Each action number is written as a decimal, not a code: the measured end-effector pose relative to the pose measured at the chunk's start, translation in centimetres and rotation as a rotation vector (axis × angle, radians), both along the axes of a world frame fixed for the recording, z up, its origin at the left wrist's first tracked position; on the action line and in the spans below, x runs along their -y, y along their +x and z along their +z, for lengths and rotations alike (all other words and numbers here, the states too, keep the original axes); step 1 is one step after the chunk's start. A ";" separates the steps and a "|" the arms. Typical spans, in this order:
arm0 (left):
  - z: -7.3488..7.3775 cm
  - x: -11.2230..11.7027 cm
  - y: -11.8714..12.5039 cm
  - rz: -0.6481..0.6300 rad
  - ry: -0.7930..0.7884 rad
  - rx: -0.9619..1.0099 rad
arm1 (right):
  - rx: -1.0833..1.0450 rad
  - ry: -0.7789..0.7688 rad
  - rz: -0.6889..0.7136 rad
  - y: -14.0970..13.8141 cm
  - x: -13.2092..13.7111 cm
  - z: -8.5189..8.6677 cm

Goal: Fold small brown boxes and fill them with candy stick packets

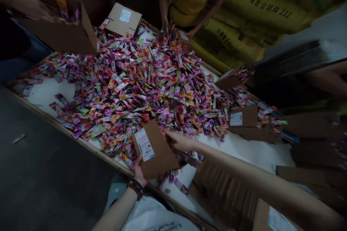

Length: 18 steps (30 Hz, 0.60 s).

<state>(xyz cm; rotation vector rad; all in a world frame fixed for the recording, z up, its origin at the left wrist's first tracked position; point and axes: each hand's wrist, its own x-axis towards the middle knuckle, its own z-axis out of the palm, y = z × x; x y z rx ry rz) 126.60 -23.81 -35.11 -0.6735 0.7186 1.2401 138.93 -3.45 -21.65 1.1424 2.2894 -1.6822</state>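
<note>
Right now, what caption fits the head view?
Left hand grips a labelled brown cardboard box, right hand at its edge, beside a heap of colourful sachets.

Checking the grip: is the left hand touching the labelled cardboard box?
Touching. The head view shows the left hand gripping the cardboard box by its lower edge.

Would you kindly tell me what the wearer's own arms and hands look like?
Both arms are bare with no sleeves in view, and neither hand is gloved. The left hand has a dark beaded bracelet round its wrist. The right hand and wrist show nothing worn.
</note>
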 end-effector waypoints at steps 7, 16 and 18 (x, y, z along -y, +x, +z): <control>0.7 0.2 -1.1 -0.024 0.041 -0.018 | -0.083 -0.131 0.076 -4.7 1.4 -1.4; -1.3 8.8 -6.6 -0.006 0.077 0.069 | 0.276 0.771 0.130 -10.5 -3.8 4.3; -2.0 10.2 -7.3 0.017 0.072 0.028 | 0.400 0.896 0.288 -14.4 -4.4 0.1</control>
